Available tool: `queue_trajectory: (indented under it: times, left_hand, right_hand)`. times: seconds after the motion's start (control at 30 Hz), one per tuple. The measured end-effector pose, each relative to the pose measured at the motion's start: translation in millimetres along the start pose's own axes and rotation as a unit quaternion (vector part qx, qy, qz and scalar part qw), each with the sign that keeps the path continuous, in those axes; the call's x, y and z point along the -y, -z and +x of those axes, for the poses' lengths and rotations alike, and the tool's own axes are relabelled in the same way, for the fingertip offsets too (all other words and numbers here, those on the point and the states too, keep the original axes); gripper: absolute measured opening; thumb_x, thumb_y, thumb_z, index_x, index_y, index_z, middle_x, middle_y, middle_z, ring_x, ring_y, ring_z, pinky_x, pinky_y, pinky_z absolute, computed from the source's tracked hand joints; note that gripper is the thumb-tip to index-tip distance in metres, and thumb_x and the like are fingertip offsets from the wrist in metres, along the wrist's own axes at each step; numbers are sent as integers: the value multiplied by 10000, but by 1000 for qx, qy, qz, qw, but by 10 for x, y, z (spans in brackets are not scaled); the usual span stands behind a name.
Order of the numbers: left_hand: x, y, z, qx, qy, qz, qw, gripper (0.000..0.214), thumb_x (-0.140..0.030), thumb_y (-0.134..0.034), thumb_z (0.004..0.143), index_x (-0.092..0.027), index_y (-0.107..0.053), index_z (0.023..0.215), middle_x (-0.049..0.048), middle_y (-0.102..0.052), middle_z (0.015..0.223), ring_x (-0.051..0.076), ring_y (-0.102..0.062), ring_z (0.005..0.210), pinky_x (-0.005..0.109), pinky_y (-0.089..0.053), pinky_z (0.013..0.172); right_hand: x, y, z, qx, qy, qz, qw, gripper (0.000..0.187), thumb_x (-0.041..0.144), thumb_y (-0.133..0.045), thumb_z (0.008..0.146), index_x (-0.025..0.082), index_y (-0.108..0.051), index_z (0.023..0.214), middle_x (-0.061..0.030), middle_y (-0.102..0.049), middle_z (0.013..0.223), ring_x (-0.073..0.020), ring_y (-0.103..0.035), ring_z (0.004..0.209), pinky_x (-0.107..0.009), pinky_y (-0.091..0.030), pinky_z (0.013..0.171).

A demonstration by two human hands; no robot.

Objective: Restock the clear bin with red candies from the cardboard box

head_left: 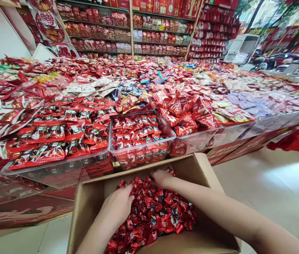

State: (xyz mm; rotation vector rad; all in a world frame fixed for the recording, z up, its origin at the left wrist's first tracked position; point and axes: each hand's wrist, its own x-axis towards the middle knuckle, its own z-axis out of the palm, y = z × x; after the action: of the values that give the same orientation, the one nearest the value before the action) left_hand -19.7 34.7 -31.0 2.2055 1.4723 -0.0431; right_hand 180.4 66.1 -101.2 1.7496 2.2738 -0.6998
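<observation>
A cardboard box [88, 201] in front of me holds a heap of small red-wrapped candies [156, 215]. My left hand [117, 206] lies palm down on the left side of the heap, fingers curled into the candies. My right hand [162, 178] reaches to the far side of the heap, its fingers dug in among the wrappers. What either hand grips is hidden. Just beyond the box, a clear plastic bin [141, 150] on the display counter is partly filled with the same red candies.
A wide counter [149, 88] carries many clear bins of red, silver and purple wrapped sweets. Shelves of red boxes [128, 31] line the back wall. Pale tiled floor [276, 187] runs along the right. A red bag [297, 139] hangs at the counter's right edge.
</observation>
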Motion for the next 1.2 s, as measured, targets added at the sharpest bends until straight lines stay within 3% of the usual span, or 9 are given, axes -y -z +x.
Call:
queue_trajectory:
  times: [0.2,0.33,0.4,0.47,0.57,0.63,0.7,0.97,1.2]
  left_hand:
    - [-58,-10,-8,-4,-22,-15,1000,296,-204,-415,771,-199,-560,1029,96,-649,989,230,-585,930,321,-423,786]
    - [-97,6,-15,-22,-26,-24,999,354,-201,-407,771,-179,-517,1107,96,-599,1093,217,-529,1024,317,-380,865]
    - [-119,12,-27,-30,-22,-41,998,443,-232,-422,767,-164,-425,1204,104,-547,1172,222,-482,1084,327,-354,898]
    - [-145,17,-40,-29,-17,-101,994,552,-268,-465,747,-164,-326,1271,109,-526,1201,237,-467,1101,346,-344,907]
    - [-196,16,-50,-6,-25,-262,965,584,-278,-506,735,-210,-304,1279,88,-602,1106,237,-533,1022,356,-373,875]
    - [-235,8,-49,4,-39,-361,932,502,-258,-511,739,-209,-385,1222,81,-613,1089,216,-554,991,335,-390,866]
    - [-278,1,-49,7,-44,-435,899,413,-225,-533,727,-187,-472,1133,83,-602,1100,206,-551,990,317,-400,864]
    - [-430,28,-80,-14,-11,-560,828,358,-192,-536,735,-198,-435,1079,-30,-625,690,127,-579,607,252,-447,621]
    - [-400,74,-20,-43,-2,-624,780,161,-305,-560,748,-181,-500,830,-28,-634,600,112,-583,566,178,-377,478]
  right_hand:
    - [193,-155,57,-42,-7,6,999,252,200,-516,699,145,-594,932,-153,-602,964,-259,-586,822,-308,-428,636]
    - [284,-36,-64,-92,8,36,995,185,209,-477,724,184,-597,863,-90,-623,898,-222,-576,818,-284,-409,645]
    - [336,59,-169,-121,27,135,983,134,249,-512,706,184,-590,795,-52,-631,803,-188,-569,756,-258,-398,618]
    - [395,138,-289,-135,36,312,940,120,279,-556,674,162,-561,703,-24,-608,665,-145,-541,627,-232,-379,544]
    - [476,194,-456,-127,40,577,806,200,325,-584,656,151,-488,638,11,-554,546,-87,-457,474,-204,-331,455]
    - [507,197,-541,-124,39,683,719,246,347,-606,639,152,-457,628,27,-543,525,-60,-408,423,-194,-299,431]
    - [519,189,-596,-128,28,738,662,262,341,-628,621,150,-448,615,37,-534,504,-45,-374,395,-189,-272,420]
    - [521,201,-655,-108,12,845,523,285,274,-668,595,152,-411,567,44,-519,512,-44,-393,420,-186,-243,430]
    - [538,258,-726,-88,29,876,474,221,254,-651,632,155,-453,619,10,-578,622,-79,-489,526,-194,-294,477]
